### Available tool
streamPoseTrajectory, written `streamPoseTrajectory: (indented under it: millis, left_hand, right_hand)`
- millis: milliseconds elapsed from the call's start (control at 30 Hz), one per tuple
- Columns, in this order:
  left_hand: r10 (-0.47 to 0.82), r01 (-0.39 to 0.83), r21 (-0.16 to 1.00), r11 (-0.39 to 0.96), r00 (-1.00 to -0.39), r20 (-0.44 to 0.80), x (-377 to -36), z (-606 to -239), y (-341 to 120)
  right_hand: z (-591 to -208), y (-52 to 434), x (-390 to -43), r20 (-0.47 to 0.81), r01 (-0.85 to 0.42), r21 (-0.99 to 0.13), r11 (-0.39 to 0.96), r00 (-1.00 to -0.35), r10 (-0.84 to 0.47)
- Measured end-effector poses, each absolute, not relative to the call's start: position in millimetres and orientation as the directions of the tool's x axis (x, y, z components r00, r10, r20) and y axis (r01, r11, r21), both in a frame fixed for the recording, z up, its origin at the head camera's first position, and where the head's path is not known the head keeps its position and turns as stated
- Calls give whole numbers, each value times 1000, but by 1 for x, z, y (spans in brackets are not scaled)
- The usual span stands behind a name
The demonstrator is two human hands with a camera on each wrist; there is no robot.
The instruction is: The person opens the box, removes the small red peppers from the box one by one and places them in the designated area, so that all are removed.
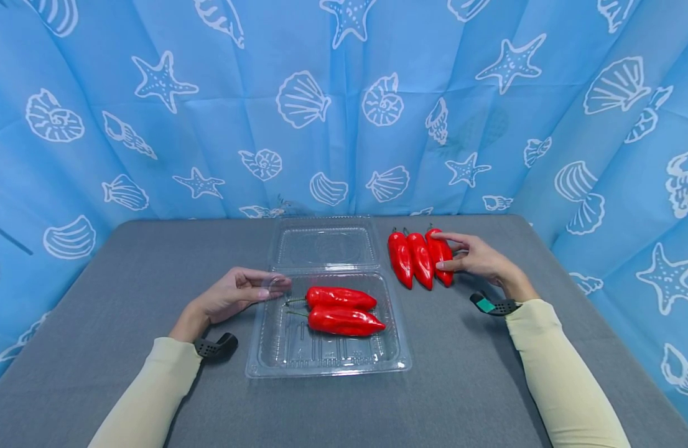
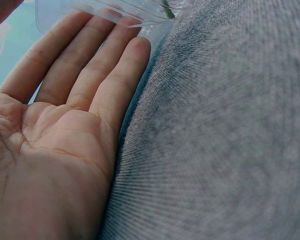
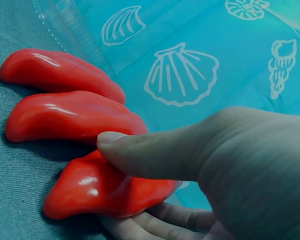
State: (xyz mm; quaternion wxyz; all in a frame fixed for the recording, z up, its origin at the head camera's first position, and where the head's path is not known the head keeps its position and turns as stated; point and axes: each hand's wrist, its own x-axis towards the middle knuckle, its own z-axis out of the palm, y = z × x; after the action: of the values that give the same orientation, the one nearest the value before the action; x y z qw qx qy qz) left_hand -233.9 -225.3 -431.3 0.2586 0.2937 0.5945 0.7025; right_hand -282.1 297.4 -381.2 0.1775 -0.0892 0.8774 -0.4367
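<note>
**Two peppers boxed, three still outside**

Head view: a clear clamshell box (image 1: 327,323) is being kept open on the grey tabletop (image 1: 125,280), its lid (image 1: 324,246) laid back toward the blue shell-print curtain (image 1: 209,112). Two red peppers are lying in the tray, one (image 1: 339,298) just behind the other (image 1: 344,322), touching, stems pointing to the person's left. A row of three more is lying side by side on the tabletop just right of the lid. The rightmost pepper (image 1: 440,255) of that row is being pinched by the right hand (image 1: 475,258), thumb on the near side and fingers over the top; it is not yet being lifted. The left hand (image 1: 237,292) is being rested against the tray's left rim, fingers relaxed and nearly straight.

Left wrist view: the open palm (image 2: 55,140) is being shown, fingers extended, their tips lying under the clear plastic edge (image 2: 115,12). Nothing is being gripped.

Right wrist view: the thumb (image 3: 140,155) is being pressed on the nearest pepper (image 3: 100,192), with fingertips (image 3: 155,222) curled beneath it; the middle pepper (image 3: 72,117) and the far pepper (image 3: 55,72) are lying untouched beside it.

As a judgement, the packing is being taken as under halfway: two peppers are in, a third is being grasped, two are waiting, and the lid is still open.
</note>
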Motion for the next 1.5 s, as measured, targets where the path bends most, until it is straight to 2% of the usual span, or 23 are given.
streamPoseTrajectory:
  millis: [533, 967, 1133, 1500]
  left_hand:
    - [709, 0, 988, -155, -697, 111, -234, -431, -225]
    - [711, -5, 987, -158, -694, 110, -234, -430, -224]
    - [711, -6, 987, -163, -694, 113, -233, -430, -224]
    - [711, -10, 986, -166, -694, 113, -233, -429, -224]
  right_hand:
    - [-381, 294, -282, -236, -11, -780, 626, -920, -311]
    - [-377, 295, -280, -248, 16, -804, 595, -918, -310]
    - [-371, 296, -277, -228, -2, -813, 582, -919, -322]
    - [-357, 294, -272, -182, -71, -766, 638, -929, -323]
